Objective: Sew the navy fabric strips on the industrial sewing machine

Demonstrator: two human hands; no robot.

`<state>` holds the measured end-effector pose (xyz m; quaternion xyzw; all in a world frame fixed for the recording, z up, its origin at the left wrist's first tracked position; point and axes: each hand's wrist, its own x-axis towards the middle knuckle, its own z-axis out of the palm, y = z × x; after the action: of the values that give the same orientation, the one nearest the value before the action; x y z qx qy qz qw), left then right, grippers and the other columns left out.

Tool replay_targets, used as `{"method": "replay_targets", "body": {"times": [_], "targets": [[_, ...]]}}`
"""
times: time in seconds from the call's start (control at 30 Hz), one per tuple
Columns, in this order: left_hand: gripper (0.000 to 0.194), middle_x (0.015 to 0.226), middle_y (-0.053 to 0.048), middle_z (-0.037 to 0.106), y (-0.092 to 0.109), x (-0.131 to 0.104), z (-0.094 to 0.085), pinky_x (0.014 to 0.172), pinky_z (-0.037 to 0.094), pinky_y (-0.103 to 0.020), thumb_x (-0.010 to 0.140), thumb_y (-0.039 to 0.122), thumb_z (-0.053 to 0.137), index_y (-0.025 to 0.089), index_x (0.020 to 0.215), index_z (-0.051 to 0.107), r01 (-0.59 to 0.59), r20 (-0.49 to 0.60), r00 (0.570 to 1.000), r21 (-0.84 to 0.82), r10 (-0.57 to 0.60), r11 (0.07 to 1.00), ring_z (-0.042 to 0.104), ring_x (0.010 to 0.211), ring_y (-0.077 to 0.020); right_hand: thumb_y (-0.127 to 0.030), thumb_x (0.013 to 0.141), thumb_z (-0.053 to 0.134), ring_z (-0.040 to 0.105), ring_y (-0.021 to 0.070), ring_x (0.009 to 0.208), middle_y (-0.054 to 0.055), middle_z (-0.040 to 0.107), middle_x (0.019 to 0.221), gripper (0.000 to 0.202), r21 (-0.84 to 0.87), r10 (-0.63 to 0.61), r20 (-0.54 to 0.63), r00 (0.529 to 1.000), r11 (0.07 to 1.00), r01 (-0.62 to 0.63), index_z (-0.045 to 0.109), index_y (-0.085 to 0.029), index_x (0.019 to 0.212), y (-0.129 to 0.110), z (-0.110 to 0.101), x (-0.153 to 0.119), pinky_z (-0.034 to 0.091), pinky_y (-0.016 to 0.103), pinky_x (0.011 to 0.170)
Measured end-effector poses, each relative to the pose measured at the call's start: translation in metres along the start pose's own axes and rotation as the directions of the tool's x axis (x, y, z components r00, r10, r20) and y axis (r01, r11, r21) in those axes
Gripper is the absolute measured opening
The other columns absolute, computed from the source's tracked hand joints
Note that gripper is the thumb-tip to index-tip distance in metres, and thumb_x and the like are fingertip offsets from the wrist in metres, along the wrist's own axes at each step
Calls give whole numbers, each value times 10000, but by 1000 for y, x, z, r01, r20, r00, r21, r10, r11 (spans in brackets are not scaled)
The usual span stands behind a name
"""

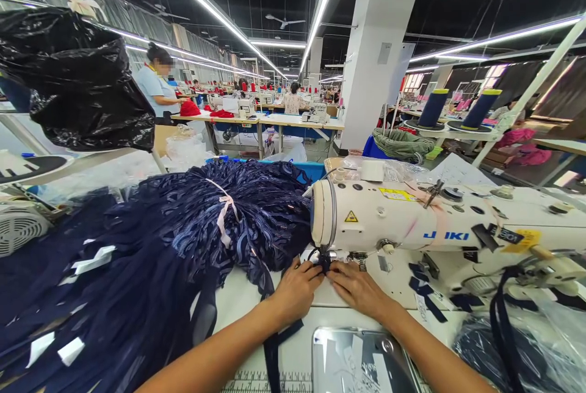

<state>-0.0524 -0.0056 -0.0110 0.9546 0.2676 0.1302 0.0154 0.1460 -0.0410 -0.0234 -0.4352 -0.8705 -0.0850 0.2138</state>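
While the left hand [297, 289] and the right hand [354, 289] are touching a dark bit of cloth [325, 262] under the machine's [439, 216] needle end, their fingers are bending close together; how tight either grip is, I cannot tell. Right of the hands, in front of the machine, a clear bag [499, 350] is holding dark blue stuff. Far left of the machine, a shiny, crinkly black bag [82, 75] is hiding what is inside. A blue bin [315, 170] is peeking out behind the pile [247, 204].

The pile is lying just left of the machine, all soft, dark blue and wavy, and a pale tie [224, 222] is going round it. White slips [94, 260] are lying on its left part. In front of the machine, a flat silver thing [357, 362] with round corners is carrying white strips. Blue cones [434, 109] are standing behind the machine.
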Motion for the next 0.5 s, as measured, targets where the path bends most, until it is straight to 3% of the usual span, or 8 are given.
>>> {"method": "replay_targets", "body": {"times": [0.2, 0.5], "targets": [[397, 1167, -77, 567, -8, 2, 4, 917, 301, -435, 706, 64, 463, 160, 1078, 562, 0, 14, 1000, 7, 0, 1000, 473, 1063, -239, -172, 862, 361, 584, 203, 858, 118, 601, 981, 281, -21, -1, -29, 1000, 1000, 1, 594, -169, 1019, -2, 1, 2, 521, 332, 696], [442, 1166, -87, 561, -5, 6, -2, 917, 321, -436, 676, 69, 521, 142, 1112, 538, 27, 53, 998, 7, -27, 1000, 469, 1053, -247, -153, 856, 372, 587, 190, 831, 113, 598, 989, 258, -29, 15, -18, 1000, 999, -16, 594, -165, 986, -4, 0, 5, 512, 331, 709]]}}
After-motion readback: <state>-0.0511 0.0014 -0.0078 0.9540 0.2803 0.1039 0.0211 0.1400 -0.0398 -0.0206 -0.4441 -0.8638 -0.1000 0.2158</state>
